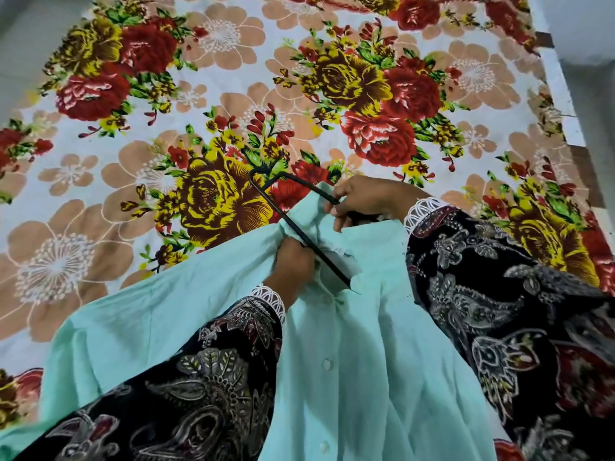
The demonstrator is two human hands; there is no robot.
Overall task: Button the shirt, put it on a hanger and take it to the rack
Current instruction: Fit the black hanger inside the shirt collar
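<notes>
- The shirt (349, 344) is mint green, buttoned down the front, and lies at the near edge of the bed (149, 134), collar pointing away from the person.
- A black hanger (301, 236) sticks out of the collar, with one arm running down into the neck opening and its top bend over the floral sheet.
- Left hand (294, 261) has its fingers curled, bunching the collar fabric right beside the hanger.
- Right hand (361, 197) pinches the hanger's other arm at the collar's far side.
- Both sleeves (499, 311) are dark paisley with white lace cuffs.
</notes>
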